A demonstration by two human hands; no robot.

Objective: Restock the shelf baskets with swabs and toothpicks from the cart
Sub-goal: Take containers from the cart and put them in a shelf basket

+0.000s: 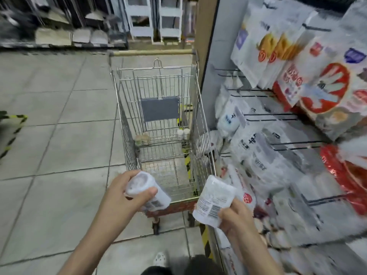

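Note:
My left hand (121, 193) grips a round clear tub (148, 192) with a pale lid, held tilted over the near end of the wire cart (195, 116). My right hand (236, 215) holds a white soft pack (212, 197) with a barcode label, just right of the cart's near corner. Deep in the cart stand two white-capped small tubs (183, 133) at the far right and two beige tubs (142, 139) at the far left. The shelf baskets (278, 116) of black wire on the right hold several white packs.
Red and white bagged goods (325, 90) hang over the upper shelf on the right. The aisle floor (59, 135) to the left is grey tile with yellow-black tape (14, 126) at the far left. White stands and shelving line the far wall. My shoe (159, 259) shows below.

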